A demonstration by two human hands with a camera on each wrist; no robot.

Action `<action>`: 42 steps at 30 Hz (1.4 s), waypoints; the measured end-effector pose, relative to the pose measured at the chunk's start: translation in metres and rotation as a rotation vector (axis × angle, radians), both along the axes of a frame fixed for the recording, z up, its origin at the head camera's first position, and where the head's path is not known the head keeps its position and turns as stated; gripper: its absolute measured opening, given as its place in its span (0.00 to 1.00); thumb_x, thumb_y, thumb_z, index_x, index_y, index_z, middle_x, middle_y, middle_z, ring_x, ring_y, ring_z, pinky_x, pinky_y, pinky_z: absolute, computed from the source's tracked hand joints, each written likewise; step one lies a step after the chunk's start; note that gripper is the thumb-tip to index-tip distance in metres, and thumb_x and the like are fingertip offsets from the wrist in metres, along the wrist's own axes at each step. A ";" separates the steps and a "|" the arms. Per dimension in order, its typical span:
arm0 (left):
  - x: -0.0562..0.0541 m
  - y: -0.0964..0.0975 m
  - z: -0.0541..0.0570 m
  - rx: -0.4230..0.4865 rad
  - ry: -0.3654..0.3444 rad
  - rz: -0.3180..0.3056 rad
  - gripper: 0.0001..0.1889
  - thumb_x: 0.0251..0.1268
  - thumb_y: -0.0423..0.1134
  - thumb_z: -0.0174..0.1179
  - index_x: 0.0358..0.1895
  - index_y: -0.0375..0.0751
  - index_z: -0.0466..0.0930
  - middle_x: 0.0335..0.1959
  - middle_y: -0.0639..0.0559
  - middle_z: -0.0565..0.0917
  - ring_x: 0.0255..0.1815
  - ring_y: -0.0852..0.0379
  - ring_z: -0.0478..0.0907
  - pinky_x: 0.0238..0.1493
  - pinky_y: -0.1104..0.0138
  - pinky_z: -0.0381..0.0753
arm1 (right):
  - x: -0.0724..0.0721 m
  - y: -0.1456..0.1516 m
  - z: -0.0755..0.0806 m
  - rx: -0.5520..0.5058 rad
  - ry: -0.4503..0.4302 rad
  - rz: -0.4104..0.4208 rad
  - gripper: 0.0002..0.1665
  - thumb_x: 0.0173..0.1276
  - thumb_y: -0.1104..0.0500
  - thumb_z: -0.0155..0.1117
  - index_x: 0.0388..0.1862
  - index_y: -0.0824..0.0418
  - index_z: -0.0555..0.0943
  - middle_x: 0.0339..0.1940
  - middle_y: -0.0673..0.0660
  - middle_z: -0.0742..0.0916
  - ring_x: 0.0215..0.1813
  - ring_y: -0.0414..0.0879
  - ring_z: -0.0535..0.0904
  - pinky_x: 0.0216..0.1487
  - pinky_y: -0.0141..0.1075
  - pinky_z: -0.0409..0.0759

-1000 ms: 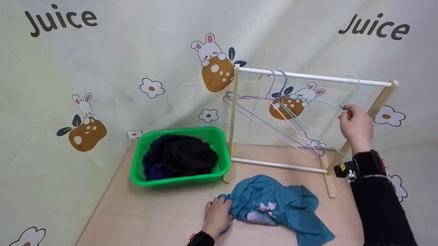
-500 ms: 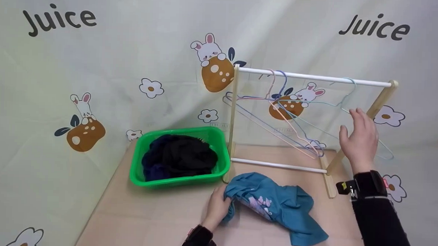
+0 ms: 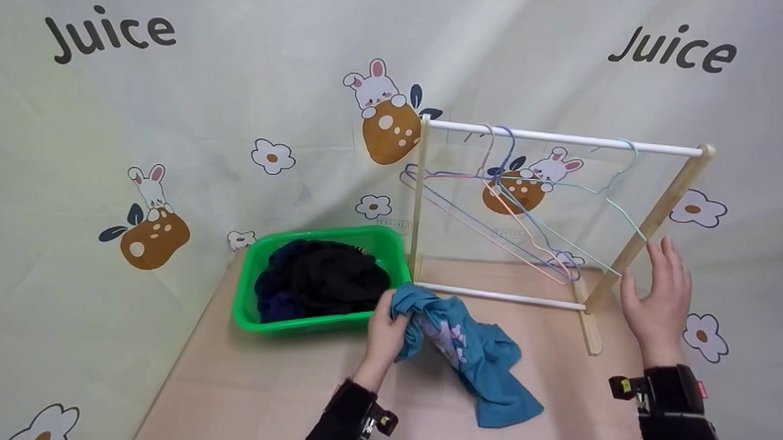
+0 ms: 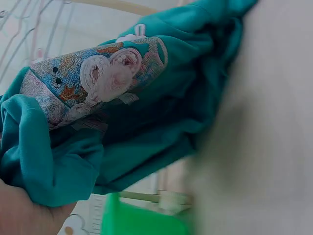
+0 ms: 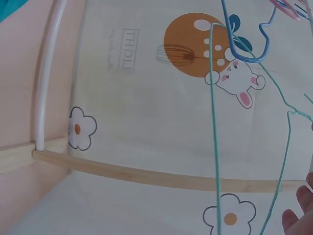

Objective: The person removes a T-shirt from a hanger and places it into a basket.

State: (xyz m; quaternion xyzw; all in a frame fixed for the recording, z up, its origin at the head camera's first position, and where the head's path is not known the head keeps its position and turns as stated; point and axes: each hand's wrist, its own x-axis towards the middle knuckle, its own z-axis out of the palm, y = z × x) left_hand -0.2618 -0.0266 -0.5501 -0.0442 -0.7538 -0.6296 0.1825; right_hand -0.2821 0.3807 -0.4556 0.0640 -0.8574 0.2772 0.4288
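In the head view my left hand [image 3: 386,330] grips the gathered end of a teal garment [image 3: 487,360] just right of the green basket. The rest of the garment slants down toward the table. Its embroidered patch [image 4: 105,81] faces the left wrist camera, and folds of the cloth hide most of the fingers there. My right hand [image 3: 658,314] is raised with fingers extended, fingertips right at the lower end of a mint-green hanger [image 3: 625,216]. That hanger hooks over the white top rail [image 3: 564,138]. In the right wrist view only a few fingers [image 5: 304,205] show at the edge.
A pink hanger [image 3: 515,218] and a blue hanger [image 3: 510,152] hang on the rack's left half. Wooden posts [image 3: 676,184] support the rack on the table [image 3: 261,398]. Dark clothes [image 3: 337,280] fill the green basket [image 3: 309,326]. A patterned curtain [image 3: 239,97] stands behind.
My left hand has drawn the teal garment up and to the left, toward the basket. My right hand has let go of the mint-green hanger's neck, opened, and moved down and right; the hanger has swung.
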 end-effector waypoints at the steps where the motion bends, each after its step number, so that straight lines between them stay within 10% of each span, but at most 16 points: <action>1: -0.001 -0.003 0.006 0.010 0.007 0.008 0.16 0.66 0.27 0.59 0.56 0.38 0.78 0.54 0.44 0.82 0.57 0.47 0.76 0.59 0.52 0.73 | 0.003 0.001 -0.004 0.001 -0.005 -0.002 0.34 0.65 0.66 0.61 0.71 0.67 0.68 0.75 0.65 0.66 0.76 0.62 0.58 0.75 0.53 0.52; 31: -0.049 -0.095 0.174 0.228 0.324 0.274 0.18 0.71 0.26 0.54 0.62 0.32 0.73 0.58 0.43 0.78 0.61 0.55 0.72 0.63 0.65 0.68 | 0.033 -0.017 -0.093 0.062 -0.291 0.036 0.48 0.63 0.58 0.67 0.79 0.62 0.57 0.78 0.68 0.59 0.79 0.62 0.49 0.74 0.60 0.46; 37: -0.060 -0.108 0.174 0.176 0.314 0.325 0.23 0.72 0.27 0.54 0.68 0.42 0.66 0.65 0.50 0.72 0.65 0.58 0.69 0.66 0.66 0.65 | 0.034 -0.020 -0.101 0.066 -0.313 0.042 0.47 0.63 0.56 0.67 0.78 0.63 0.59 0.78 0.67 0.59 0.77 0.66 0.52 0.71 0.65 0.48; 42: -0.073 -0.115 0.136 -0.055 0.244 0.321 0.23 0.73 0.26 0.51 0.67 0.48 0.70 0.69 0.50 0.71 0.71 0.55 0.65 0.69 0.62 0.64 | 0.034 -0.023 -0.107 0.079 -0.331 0.051 0.45 0.62 0.57 0.68 0.76 0.64 0.61 0.78 0.67 0.60 0.75 0.69 0.54 0.66 0.70 0.53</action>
